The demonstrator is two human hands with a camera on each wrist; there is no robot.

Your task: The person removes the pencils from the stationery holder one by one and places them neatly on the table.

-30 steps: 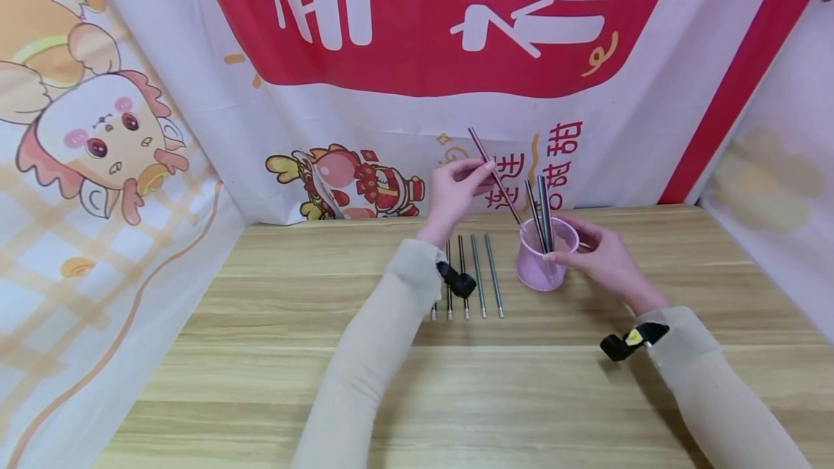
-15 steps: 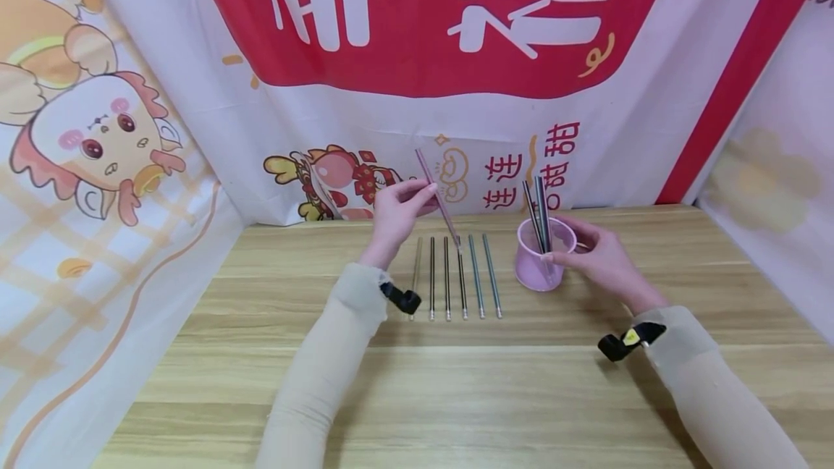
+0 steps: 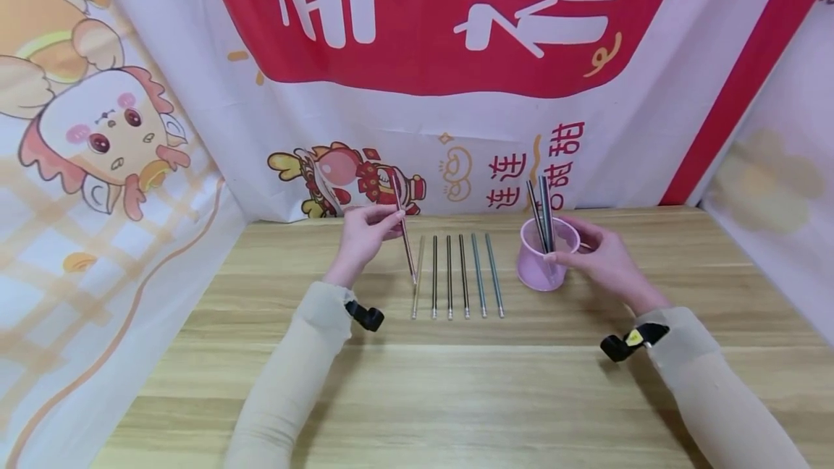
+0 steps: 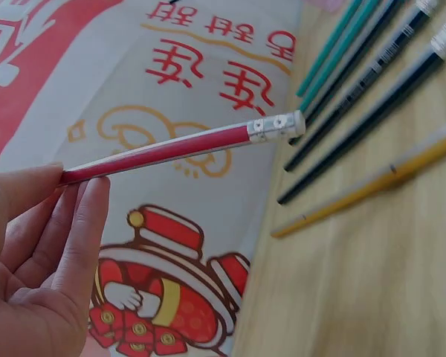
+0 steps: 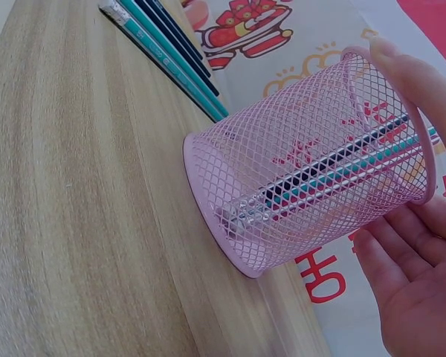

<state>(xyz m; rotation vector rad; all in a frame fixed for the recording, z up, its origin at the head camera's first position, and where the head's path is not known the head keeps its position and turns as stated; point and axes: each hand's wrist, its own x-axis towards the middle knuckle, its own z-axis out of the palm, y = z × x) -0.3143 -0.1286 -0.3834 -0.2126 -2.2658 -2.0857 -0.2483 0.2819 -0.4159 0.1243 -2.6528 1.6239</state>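
In the head view my left hand (image 3: pixel 363 239) pinches a red pencil (image 3: pixel 409 255) between thumb and fingers. It is tilted, its white eraser end down and close beside the yellow pencil (image 3: pixel 418 277). The left wrist view shows the red pencil's (image 4: pixel 171 149) silver ferrule pointing away from the fingertips. My right hand (image 3: pixel 602 259) grips the pink mesh pencil cup (image 3: pixel 534 273) at its rim. Several pencils (image 5: pixel 305 178) lean inside the cup, dark, teal and red ones, eraser ends at the bottom.
On the wooden table (image 3: pixel 456 396), black pencils (image 3: pixel 435 277) and teal pencils (image 3: pixel 494 275) continue the row right of the yellow one, eraser ends toward me. Behind the table hangs a printed cloth (image 3: pixel 417 121); more cloth (image 3: pixel 176 252) covers the left side.
My left hand has carried the red pencil from above the cup leftward across the row and down to its left end. The right hand stays at the cup.
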